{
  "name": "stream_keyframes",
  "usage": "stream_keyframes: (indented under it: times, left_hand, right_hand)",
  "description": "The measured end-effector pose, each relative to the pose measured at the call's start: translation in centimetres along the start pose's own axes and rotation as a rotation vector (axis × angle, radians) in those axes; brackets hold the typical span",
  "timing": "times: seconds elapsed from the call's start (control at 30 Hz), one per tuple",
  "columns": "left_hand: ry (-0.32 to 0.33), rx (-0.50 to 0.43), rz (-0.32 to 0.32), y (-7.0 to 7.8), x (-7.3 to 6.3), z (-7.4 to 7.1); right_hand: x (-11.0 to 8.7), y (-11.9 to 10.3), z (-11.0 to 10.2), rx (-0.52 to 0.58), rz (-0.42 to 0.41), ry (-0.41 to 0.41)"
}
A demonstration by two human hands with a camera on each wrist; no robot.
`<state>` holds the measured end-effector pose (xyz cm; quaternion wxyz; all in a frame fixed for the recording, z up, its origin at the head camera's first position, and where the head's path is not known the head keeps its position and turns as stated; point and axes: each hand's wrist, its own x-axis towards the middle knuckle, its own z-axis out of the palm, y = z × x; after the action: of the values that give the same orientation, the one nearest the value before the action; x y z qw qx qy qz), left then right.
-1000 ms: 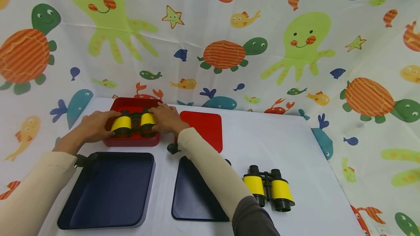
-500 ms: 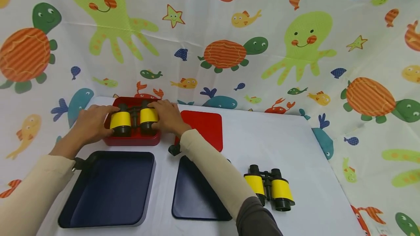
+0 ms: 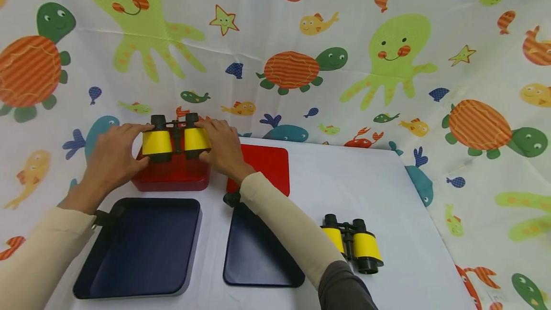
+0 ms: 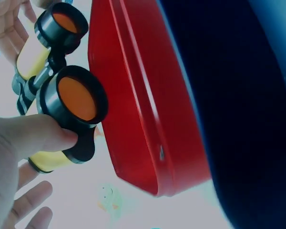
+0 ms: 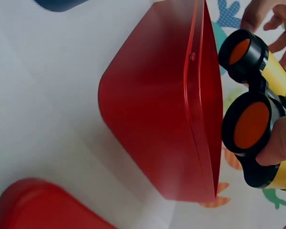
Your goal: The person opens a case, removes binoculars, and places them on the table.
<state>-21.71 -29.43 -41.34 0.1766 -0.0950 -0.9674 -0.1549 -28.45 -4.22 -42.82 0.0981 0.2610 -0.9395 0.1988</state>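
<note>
A pair of yellow and black binoculars (image 3: 156, 142) is held above the red tin box (image 3: 170, 184) by both hands. My left hand (image 3: 113, 159) grips the left barrel, and my right hand (image 3: 225, 149) grips the right barrel. In the left wrist view, the thumb (image 4: 47, 136) presses the barrel of the binoculars (image 4: 44, 106) near its orange lens. The right wrist view has the binoculars (image 5: 277, 78) just outside the open mouth of the red box (image 5: 148, 100), apart from its floor. The inside of the box is partly hidden behind them.
Right of the box lies a flat red lid (image 3: 271, 169). In front stand a dark blue tray (image 3: 137, 248) and a dark blue flat lid (image 3: 256, 252), partly under the right sleeve. A second pair of binoculars (image 3: 365, 245) lies at the right. A patterned curtain (image 3: 258, 13) hangs behind.
Both hands have raised the binoculars up out of the red box. They were down inside it a second ago. The second binoculars, lids and tray stay in place.
</note>
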Motion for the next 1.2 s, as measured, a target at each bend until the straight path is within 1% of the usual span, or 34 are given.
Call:
stream_keyframes:
  times: [0.1,0.23,0.37,0.5,0.73,0.93,1.2]
  left_hand:
    - [0.023,-0.020,0.002,0.6,-0.1,0.2]
    - [0.024,-0.060,0.015,1.5,0.1,0.5]
    - [0.013,-0.085,0.037,2.8,0.4,0.8]
    - [0.016,-0.099,0.068,4.1,0.7,1.1]
    - [0.016,-0.121,0.130,6.5,1.4,2.1]
    - [0.016,-0.168,0.165,8.2,1.8,3.4]
    - [-0.022,-0.199,0.168,10.4,2.2,5.3]
  right_hand:
    - [-0.5,0.5,-0.4,0.013,0.001,0.031]
    - [-1.3,1.4,-0.9,0.035,0.008,0.060]
    - [-2.2,2.6,-1.5,0.068,0.020,0.075]
    - [-3.3,4.0,-2.1,0.093,0.027,0.087]
    - [-5.4,6.5,-3.3,0.112,0.044,0.102]
    - [-6.9,8.1,-4.5,0.116,0.053,0.111]
    - [-9.0,10.4,-5.5,0.119,0.062,0.112]
